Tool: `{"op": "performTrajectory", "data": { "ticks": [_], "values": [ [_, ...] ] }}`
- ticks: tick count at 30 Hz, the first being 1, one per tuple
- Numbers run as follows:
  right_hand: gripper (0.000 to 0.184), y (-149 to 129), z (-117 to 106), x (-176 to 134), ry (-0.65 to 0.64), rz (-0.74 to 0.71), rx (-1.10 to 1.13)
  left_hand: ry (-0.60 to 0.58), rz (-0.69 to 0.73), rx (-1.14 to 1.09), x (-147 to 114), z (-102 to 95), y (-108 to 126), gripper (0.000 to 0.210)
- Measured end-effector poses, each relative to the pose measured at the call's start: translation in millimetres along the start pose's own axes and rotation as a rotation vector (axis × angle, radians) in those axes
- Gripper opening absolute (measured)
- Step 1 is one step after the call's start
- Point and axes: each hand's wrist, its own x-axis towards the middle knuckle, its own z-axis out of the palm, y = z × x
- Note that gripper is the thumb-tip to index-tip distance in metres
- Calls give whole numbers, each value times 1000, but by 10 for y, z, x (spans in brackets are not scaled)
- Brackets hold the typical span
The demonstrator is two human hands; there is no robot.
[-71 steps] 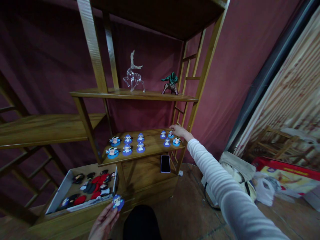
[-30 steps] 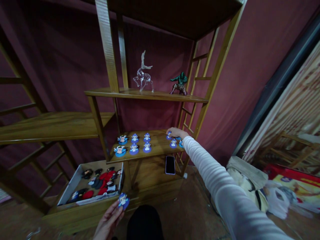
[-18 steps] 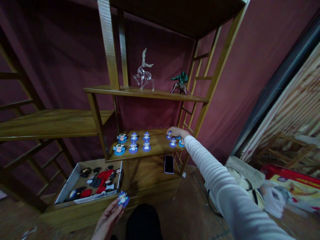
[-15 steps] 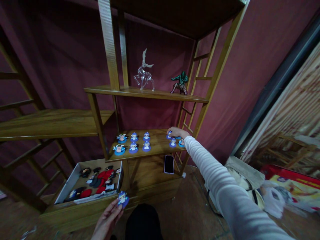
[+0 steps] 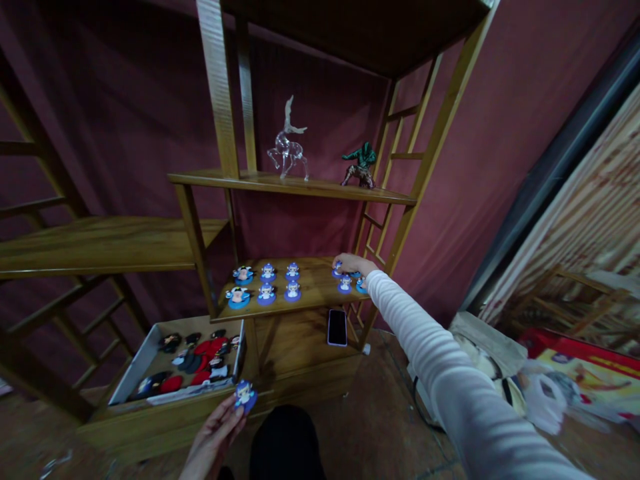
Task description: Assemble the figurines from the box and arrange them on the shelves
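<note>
Low at the front, my left hand (image 5: 216, 427) pinches a small purple-and-white figurine (image 5: 245, 396) by its round base. My right hand (image 5: 354, 263) reaches to the back right of the wooden shelf (image 5: 315, 280), its fingers closed around a purple figurine (image 5: 339, 268) that stands on the board. Just in front of that hand are another purple figurine (image 5: 345, 285) and a blue-based one (image 5: 361, 285), partly covered by my sleeve. Toward the left of the shelf, several more figurines (image 5: 267, 293) stand in two rows, purple ones beside blue-based ones (image 5: 239, 297).
A cardboard box (image 5: 131, 373) of red and black figurines sits lower left. Below the shelf lies a phone (image 5: 337, 328). The upper shelf (image 5: 320, 189) carries a clear deer ornament (image 5: 289, 148) and a green-and-brown figure (image 5: 361, 163). Bags (image 5: 543, 400) are on the floor at right.
Both hands keep nearly the same positions, each still at its purple figurine. The whole view has shifted very slightly.
</note>
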Motion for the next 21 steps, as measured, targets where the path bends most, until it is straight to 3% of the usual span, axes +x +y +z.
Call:
{"op": "performTrajectory", "data": {
  "ticks": [6, 10, 16, 18, 21],
  "values": [
    [49, 24, -8, -56, 2, -11, 89, -42, -3, -8, 51, -58, -47, 59],
    [50, 1, -117, -150, 66, -22, 169, -5, -2, -24, 46, -68, -49, 59],
    [37, -252, -288, -656, 398, -148, 374, -4, 26, -42, 11, -81, -41, 56],
    [33, -453, -123, -933, 410, -267, 544, -14, 32, -50, -17, -70, -27, 55],
    [29, -838, 468, -1338, 220, -468, 778, -33, 38, -52, -69, -34, 1, 54]
  ]
}}
